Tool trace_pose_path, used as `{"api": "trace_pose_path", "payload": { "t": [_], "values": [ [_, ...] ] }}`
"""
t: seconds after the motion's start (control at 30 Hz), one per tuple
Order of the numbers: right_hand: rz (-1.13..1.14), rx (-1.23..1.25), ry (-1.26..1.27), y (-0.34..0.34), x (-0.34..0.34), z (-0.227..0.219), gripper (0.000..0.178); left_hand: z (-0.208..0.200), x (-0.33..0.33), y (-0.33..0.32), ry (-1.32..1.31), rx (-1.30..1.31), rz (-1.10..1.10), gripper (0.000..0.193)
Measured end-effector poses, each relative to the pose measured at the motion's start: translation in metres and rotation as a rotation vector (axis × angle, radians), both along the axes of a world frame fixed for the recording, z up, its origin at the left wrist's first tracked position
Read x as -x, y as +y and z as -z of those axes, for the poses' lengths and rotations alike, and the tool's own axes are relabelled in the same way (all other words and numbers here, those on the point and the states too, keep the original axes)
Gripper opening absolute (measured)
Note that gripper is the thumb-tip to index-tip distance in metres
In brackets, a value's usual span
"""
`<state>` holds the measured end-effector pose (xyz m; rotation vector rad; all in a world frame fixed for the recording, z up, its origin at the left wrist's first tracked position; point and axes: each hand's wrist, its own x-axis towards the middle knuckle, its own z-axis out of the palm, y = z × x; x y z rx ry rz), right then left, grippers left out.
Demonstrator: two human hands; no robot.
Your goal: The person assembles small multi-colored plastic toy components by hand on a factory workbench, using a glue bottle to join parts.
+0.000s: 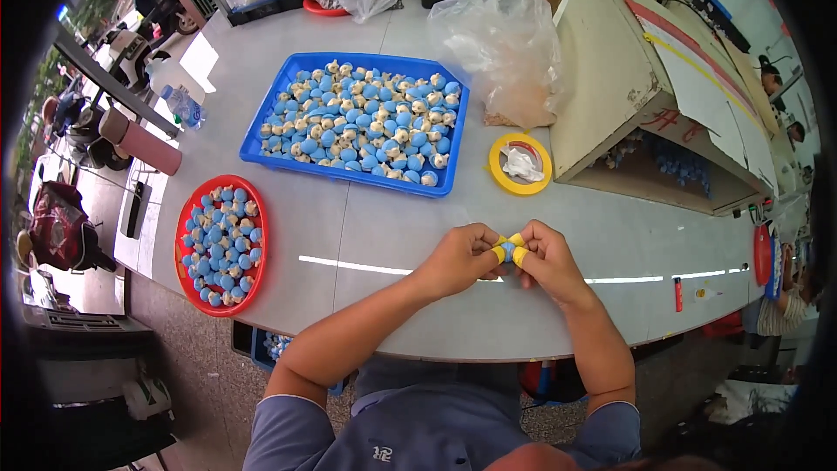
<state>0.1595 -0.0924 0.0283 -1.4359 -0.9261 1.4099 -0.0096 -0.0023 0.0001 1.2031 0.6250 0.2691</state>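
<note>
On the left, a round red plastic tray (264, 253) sits on the smooth grey worktop (384, 227). Next comes a blue plastic tray with four sides (347, 175). Both are full of little blue and cream round pieces.

Near the front edge of the worktop is the left hand (460, 255). It comes in from the lower left, with the elbow bent out. Its thumb and pointing finger meet in a small pinch, and yellow covers (500, 254) wrap the tips.

Between the two hands is a tiny blue piece (509, 249), just over the worktop. Both grips are narrow and hold it from its two sides. It looks very light. It may be a bit squishy or hard; I cannot tell which, because fingers hide most of it. A round, smooth side could slip, so the best place to take hold seems to be its two sides, with a soft pinch. A hard squeeze might bend or mark it.

The right hand (552, 263) comes up from the lower right and leans in to face the left one. Its thumb and pointing finger pinch too, with yellow on the tips.
</note>
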Motion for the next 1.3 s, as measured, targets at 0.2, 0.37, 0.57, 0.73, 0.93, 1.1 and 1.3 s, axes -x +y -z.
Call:
{"api": "trace_pose_path", "payload": {
  "t": [0.2,0.37,0.57,0.73,0.93,1.1,1.3],
  "values": [
    [-0.010,0.051,0.002,0.000,0.000,-0.004,0.006,-0.003,0.000,0.001,-0.033,0.040,-0.002,0.022],
    [0.001,0.032,-0.020,0.001,0.000,-0.003,0.009,-0.002,0.001,0.004,-0.047,0.082,0.015,0.025],
    [-0.020,0.068,0.026,0.000,-0.001,-0.003,0.010,-0.002,0.002,0.005,-0.034,0.083,0.029,0.026],
    [-0.027,0.056,0.029,-0.002,0.000,-0.001,0.009,-0.007,0.003,0.006,-0.022,0.073,0.058,0.022],
    [-0.079,0.026,-0.001,-0.001,-0.001,0.002,0.006,-0.004,0.003,0.008,-0.065,0.069,0.053,0.018],
    [-0.107,-0.019,-0.001,-0.001,-0.002,0.007,0.007,-0.005,0.004,0.007,-0.078,0.063,0.046,0.017],
    [-0.092,-0.026,-0.014,-0.001,0.001,0.005,0.006,0.000,0.004,0.005,-0.090,0.041,0.035,0.017]
  ]
}}
